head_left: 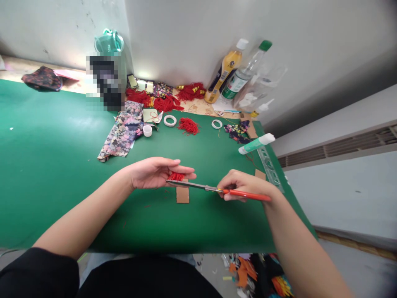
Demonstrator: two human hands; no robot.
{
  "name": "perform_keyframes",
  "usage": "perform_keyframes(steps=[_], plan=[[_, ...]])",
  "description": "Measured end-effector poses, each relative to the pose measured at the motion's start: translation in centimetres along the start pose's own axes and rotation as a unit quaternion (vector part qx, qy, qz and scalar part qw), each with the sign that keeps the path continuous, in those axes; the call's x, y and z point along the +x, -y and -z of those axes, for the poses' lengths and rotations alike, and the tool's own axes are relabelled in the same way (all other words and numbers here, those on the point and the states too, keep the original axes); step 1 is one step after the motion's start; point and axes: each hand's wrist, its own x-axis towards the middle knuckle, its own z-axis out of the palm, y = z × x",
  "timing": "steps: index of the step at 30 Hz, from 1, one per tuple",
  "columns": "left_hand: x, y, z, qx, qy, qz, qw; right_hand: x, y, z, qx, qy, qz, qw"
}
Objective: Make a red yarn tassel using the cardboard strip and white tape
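My left hand (pixel 161 172) is turned partly palm up, with a small bundle of red thread (pixel 176 176) held against its fingers. In my right hand (pixel 237 185) is a pair of scissors (pixel 245 194) with orange-red handles. The scissor blades point left and their tip reaches the lower edge of the red thread. A small brown cardboard piece (pixel 182 195) shows just below the blades, its top partly covered by them. Whether the blades are parted is hard to make out.
Beyond my hands, a red thread bundle (pixel 188 126) lies between two tape rolls (pixel 170 121). Floral fabric (pixel 125 130) and a white cup (pixel 147 130) are at left. A glue stick (pixel 257 144) and a clear ruler (pixel 269 167) sit at right. Two bottles (pixel 226 70) stand by the wall.
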Motion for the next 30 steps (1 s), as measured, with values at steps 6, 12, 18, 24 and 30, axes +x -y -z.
perform_keyframes(steps=[6,12,18,24,30], plan=[[0.0,-0.1,0.0,-0.005,-0.004,-0.002,1.0,-0.1,0.1,0.1,-0.019,-0.004,0.006,1.0],[0.0,0.0,0.1,0.007,-0.004,0.003,1.0,-0.3,-0.1,-0.1,-0.054,-0.015,0.028,0.998],[0.0,-0.1,-0.1,0.013,-0.019,0.011,1.0,-0.4,-0.1,-0.6,-0.075,-0.03,0.035,0.996],[0.1,0.1,-0.4,0.091,-0.09,-0.053,0.99,-0.5,0.3,-1.2,-0.107,-0.025,0.016,0.994],[0.0,-0.1,-0.5,0.199,-0.097,-0.114,0.968,-2.0,-0.3,-1.4,-0.117,-0.076,-0.016,0.99]])
